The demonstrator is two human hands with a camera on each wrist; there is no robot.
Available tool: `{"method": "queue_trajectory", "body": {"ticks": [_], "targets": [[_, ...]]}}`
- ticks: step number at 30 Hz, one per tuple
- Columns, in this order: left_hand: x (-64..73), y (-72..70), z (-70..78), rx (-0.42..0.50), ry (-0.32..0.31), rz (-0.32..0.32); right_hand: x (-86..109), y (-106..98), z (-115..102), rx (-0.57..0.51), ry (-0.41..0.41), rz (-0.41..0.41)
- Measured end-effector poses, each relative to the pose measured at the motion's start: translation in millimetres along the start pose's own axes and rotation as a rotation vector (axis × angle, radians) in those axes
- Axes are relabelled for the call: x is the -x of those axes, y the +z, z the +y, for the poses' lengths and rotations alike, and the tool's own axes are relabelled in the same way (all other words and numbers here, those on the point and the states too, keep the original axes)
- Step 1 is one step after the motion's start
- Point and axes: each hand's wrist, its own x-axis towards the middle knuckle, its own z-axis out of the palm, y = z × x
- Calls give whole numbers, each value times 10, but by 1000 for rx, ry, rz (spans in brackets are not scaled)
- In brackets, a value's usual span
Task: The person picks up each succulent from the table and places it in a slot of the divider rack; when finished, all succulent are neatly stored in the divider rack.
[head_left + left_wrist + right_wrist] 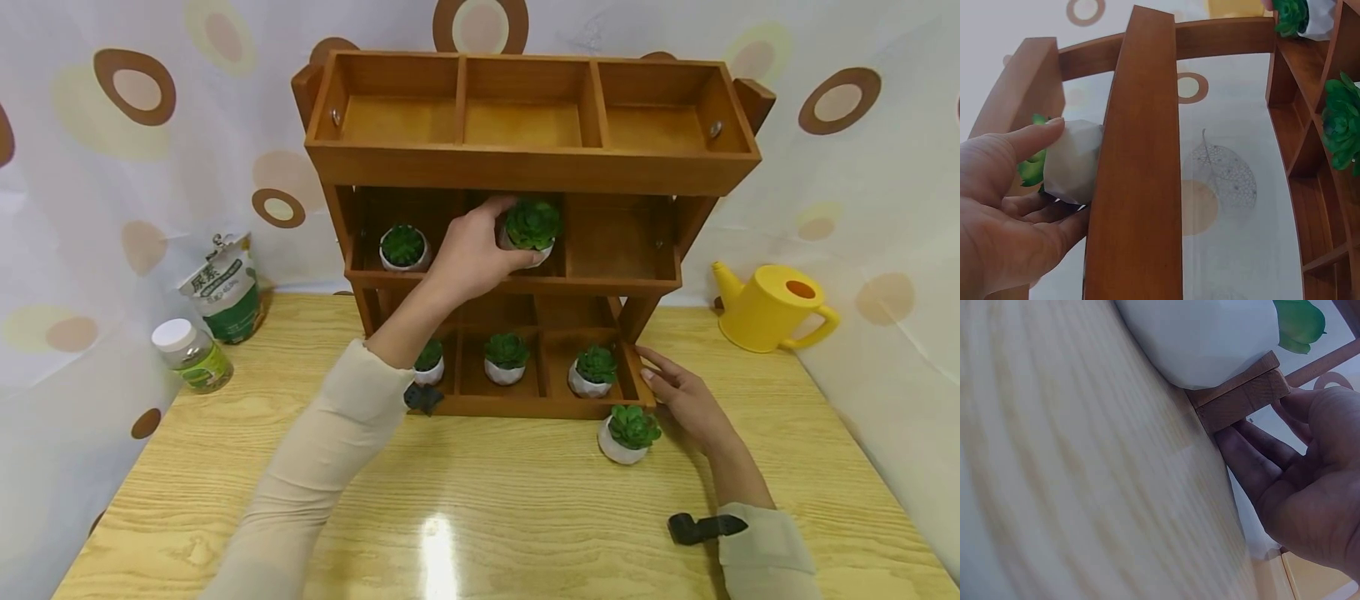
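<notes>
My left hand (476,250) grips a small potted succulent (534,225) at the middle shelf's centre compartment. In the left wrist view, thumb and fingers curl round its white faceted pot (1072,162), partly behind a wooden board (1138,156). My right hand (690,408) holds the lower right end of the wooden plant shelf (525,171); in the right wrist view, its fingers (1254,462) are at the board's bottom corner by the tabletop. Another succulent (403,248) sits in the middle shelf's left compartment. Beside the right hand, one more succulent (626,435) stands on the table.
Several potted succulents line the bottom shelf, including one at its centre (506,358). A yellow watering can (772,308) stands at the right. At the left are a white-capped jar (193,357) and a green-and-white pouch (225,292). A patterned cloth (187,192) hangs behind the table (517,500).
</notes>
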Motion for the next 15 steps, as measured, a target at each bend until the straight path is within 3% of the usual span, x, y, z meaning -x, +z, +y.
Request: {"method": "queue_trajectory", "body": {"ticks": [15], "targets": [[-97,55,-69,-49,-16,-60,6,-1,11,-52,-2,1]]}}
